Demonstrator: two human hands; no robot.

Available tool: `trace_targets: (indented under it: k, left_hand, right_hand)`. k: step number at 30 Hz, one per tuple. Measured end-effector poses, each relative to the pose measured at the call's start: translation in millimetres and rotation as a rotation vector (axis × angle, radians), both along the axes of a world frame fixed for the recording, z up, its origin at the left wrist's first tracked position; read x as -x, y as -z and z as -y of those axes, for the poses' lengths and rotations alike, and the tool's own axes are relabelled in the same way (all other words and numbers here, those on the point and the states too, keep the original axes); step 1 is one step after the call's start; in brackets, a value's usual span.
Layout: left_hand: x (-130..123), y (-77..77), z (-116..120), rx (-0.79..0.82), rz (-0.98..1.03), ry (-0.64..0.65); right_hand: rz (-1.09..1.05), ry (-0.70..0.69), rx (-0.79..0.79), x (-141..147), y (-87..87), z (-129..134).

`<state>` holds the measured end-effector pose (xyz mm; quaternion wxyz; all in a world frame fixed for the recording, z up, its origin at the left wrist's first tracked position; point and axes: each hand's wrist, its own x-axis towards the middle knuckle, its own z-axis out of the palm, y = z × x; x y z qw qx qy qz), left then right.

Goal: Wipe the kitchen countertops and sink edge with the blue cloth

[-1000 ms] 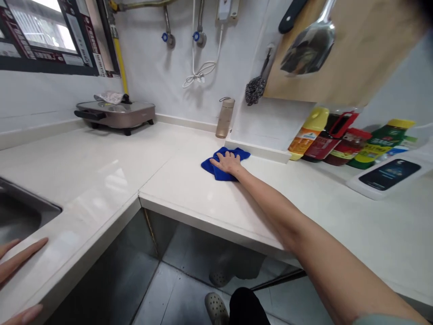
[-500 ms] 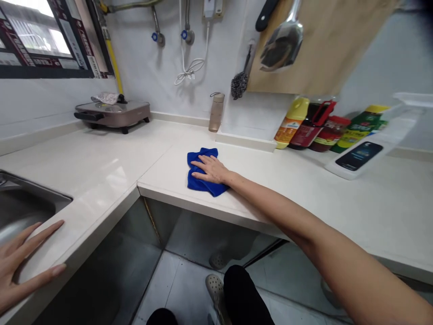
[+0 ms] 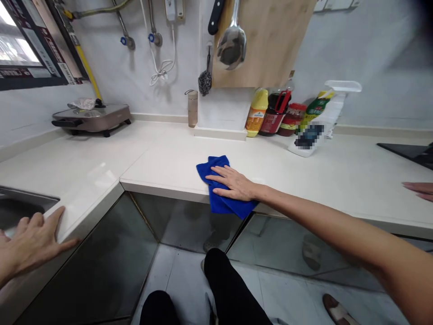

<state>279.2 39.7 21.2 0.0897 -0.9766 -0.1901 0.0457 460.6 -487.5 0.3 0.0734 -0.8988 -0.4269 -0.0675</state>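
Observation:
My right hand lies flat on a blue cloth, pressing it against the white countertop near the front edge. Its fingers are spread and stretched out, and part of the cloth hangs over the edge. At the lower left, my left hand rests at the counter's edge beside the sink. Its thumb stands apart from the fingers, and I see nothing in it.
Another person's fingers show at the right edge, near a black hob. A white spray bottle and several sauce bottles stand along the wall. An electric pan and a tumbler stand farther left.
My right hand and the blue cloth have moved right and toward the front edge, where the cloth now overhangs. The view has turned right, bringing another person's fingers into sight.

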Motion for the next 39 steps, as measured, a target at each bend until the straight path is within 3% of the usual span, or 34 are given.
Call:
trace_targets:
  k: [3, 6, 12, 15, 17, 20, 23, 32, 39]
  left_hand:
    - [-15.4, -17.6, 29.0, 0.046, -0.074, -0.147]
    - [-27.2, -24.1, 39.4, 0.085, -0.077, -0.204]
    - [-30.8, -8.7, 22.3, 0.092, 0.018, -0.058]
    - [-26.8, -5.5, 21.2, 0.138, 0.043, -0.041]
    - [-26.0, -6.4, 24.6, 0.171, 0.048, -0.055]
    - [-27.0, -7.6, 29.3, 0.196, 0.064, -0.084]
    - [-27.0, -6.1, 30.5, 0.202, 0.081, -0.089]
    - [-25.3, -3.0, 30.7, 0.203, 0.111, -0.074]
    - [-25.0, 4.5, 12.3, 0.200, 0.100, -0.044]
  right_hand:
    - [0.031, 0.027, -0.005, 26.7, 2.4, 45.3]
    - [0.080, 0.098, 0.013, 55.4, 9.2, 93.0]
    - [0.252, 0.354, 0.052, 102.7, 47.7, 190.6]
    - [0.365, 0.472, 0.035, 111.5, 67.2, 215.1]
    - [0.417, 0.524, 0.033, 111.4, 73.5, 213.8]
    - [0.473, 0.523, 0.044, 106.6, 72.9, 186.8]
    - [0.471, 0.480, 0.071, 99.6, 66.5, 137.5]
    - [0.334, 0.366, 0.089, 64.9, 57.4, -47.3]
    - [0.539, 0.205, -0.048, 35.1, 57.5, -206.5]
